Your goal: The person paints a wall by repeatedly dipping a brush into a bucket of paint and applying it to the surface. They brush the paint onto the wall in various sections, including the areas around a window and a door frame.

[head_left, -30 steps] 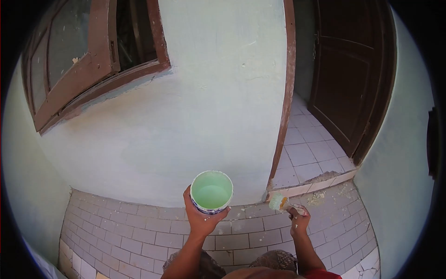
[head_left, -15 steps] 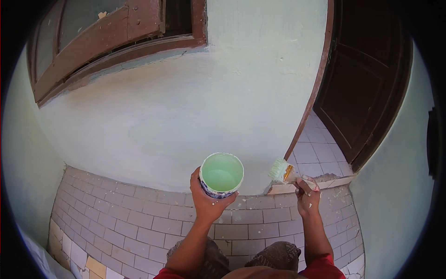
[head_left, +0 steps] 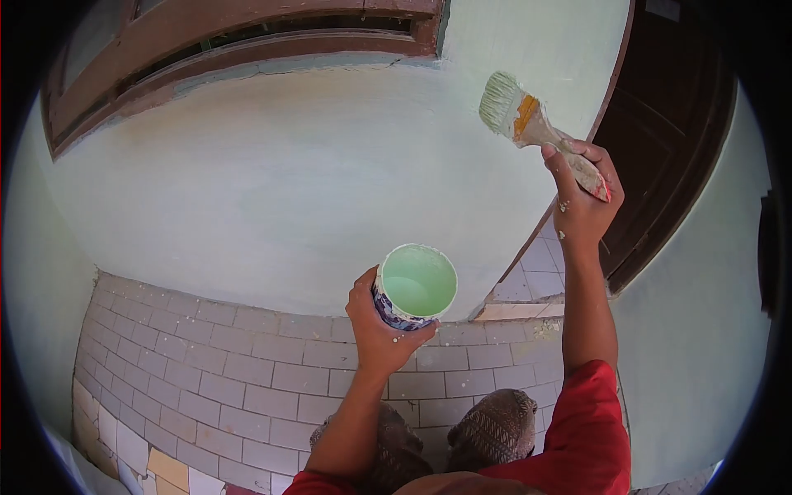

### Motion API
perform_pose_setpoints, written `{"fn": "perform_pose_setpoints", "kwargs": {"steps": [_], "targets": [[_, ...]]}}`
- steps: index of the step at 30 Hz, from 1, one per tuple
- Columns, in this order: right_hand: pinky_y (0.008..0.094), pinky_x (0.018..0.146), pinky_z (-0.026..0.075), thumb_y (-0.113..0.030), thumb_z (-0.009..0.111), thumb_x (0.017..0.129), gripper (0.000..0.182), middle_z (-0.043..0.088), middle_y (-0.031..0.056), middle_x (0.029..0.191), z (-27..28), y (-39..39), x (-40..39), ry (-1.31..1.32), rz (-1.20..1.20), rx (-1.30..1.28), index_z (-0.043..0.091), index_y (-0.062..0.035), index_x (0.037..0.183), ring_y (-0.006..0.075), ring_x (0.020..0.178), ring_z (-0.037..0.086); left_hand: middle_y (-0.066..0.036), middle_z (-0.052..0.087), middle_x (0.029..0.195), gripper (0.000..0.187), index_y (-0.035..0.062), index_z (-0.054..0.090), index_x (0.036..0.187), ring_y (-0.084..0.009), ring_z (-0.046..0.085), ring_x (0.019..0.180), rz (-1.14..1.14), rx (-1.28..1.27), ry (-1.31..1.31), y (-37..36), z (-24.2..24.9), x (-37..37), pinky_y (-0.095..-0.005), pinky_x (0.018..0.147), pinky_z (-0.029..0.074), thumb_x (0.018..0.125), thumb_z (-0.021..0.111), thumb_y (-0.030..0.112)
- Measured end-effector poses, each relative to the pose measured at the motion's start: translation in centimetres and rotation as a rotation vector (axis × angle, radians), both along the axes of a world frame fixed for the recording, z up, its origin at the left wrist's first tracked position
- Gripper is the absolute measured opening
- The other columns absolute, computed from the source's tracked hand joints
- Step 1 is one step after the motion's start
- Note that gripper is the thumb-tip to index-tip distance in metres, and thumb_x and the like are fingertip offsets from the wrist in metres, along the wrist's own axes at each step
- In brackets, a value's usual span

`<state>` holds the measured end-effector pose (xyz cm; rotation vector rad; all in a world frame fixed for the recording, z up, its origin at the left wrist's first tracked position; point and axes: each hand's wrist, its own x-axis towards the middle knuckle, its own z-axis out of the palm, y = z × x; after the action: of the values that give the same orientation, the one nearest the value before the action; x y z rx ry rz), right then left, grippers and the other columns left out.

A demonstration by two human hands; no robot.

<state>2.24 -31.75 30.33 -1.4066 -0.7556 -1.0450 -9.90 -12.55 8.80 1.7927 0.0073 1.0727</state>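
My left hand (head_left: 381, 328) is wrapped round the lower side of an upright tub (head_left: 415, 283) of light green paint, low in the middle of the view. Raised at the upper right, my right hand (head_left: 587, 194) grips the handle of a wide paintbrush (head_left: 536, 124). Green paint coats the bristles, which point up and to the left, in front of the pale green wall (head_left: 289, 181). Whether the bristles touch the wall I cannot tell.
A brown wooden window frame (head_left: 247, 37) is at the upper left. The dark door (head_left: 660, 140) stands at the right, beside a tiled doorway. Below lies a paint-spotted tiled floor (head_left: 247, 396), with my knees above it. Another pale wall (head_left: 701, 355) is at the far right.
My right hand has lifted the brush from low by the doorway to high in front of the wall. The tub in my left hand sits slightly higher and further right in view.
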Motion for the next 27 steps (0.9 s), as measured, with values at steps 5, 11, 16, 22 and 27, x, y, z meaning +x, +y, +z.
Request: {"fn": "perform_pose_setpoints", "kwargs": {"steps": [5,11,16,22,27], "targets": [[0.0237,0.075,0.056,-0.005,0.084,0.088,0.016,0.079,0.008,0.101,4.8,3.5,2.9,-0.502,-0.21,-0.063,0.074,-0.0027,0.1,0.0121,0.084,0.073,-0.016,0.059,0.128,0.105,-0.0021,0.04,0.144,-0.0269,0.064,0.116,-0.04,-0.056,-0.062,1.7,-0.1,-1.4,-0.0407,0.101,0.052,0.058,0.097,0.014],[0.0342,0.069,0.058,-0.004,0.08,0.08,0.023,0.077,0.001,0.106,6.4,6.6,4.3,-0.798,-0.727,-0.461,0.075,-0.0155,0.099,0.026,0.077,0.073,-0.016,0.06,0.127,0.106,-0.0019,0.038,0.145,-0.0259,0.064,0.116,-0.13,-0.136,-0.067,2.1,0.0,-1.3,-0.0398,0.101,0.052,0.058,0.097,0.011],[0.0371,0.069,0.058,-0.002,0.077,0.076,0.022,0.075,0.0012,0.1,-0.8,9.4,5.8,-0.666,-0.628,-0.844,0.072,-0.0137,0.094,0.0251,0.073,0.072,-0.016,0.06,0.128,0.106,-0.002,0.038,0.145,-0.0258,0.064,0.116,-0.152,-0.134,-0.066,2.3,-0.1,-1.2,-0.0396,0.101,0.052,0.058,0.097,0.011],[0.0365,0.061,0.055,-0.012,0.078,0.083,0.015,0.075,0.0089,0.08,3.9,8.4,3.5,-0.152,-0.255,-0.655,0.077,-0.0111,0.098,0.0316,0.06,0.064,-0.017,0.06,0.128,0.106,-0.0027,0.037,0.145,-0.0262,0.065,0.116,-0.155,-0.135,-0.068,2.3,-0.3,-0.9,-0.0392,0.1,0.053,0.059,0.097,0.01],[0.0291,0.066,0.054,-0.018,0.076,0.088,0.02,0.075,0.0061,0.081,11.5,6.0,5.3,-0.108,-0.416,-0.496,0.077,-0.0067,0.104,0.0131,0.066,0.066,-0.018,0.061,0.128,0.107,-0.0027,0.036,0.146,-0.0264,0.066,0.115,-0.131,-0.127,-0.068,2.4,-0.5,-0.9,-0.0388,0.1,0.054,0.058,0.097,0.009]]}}
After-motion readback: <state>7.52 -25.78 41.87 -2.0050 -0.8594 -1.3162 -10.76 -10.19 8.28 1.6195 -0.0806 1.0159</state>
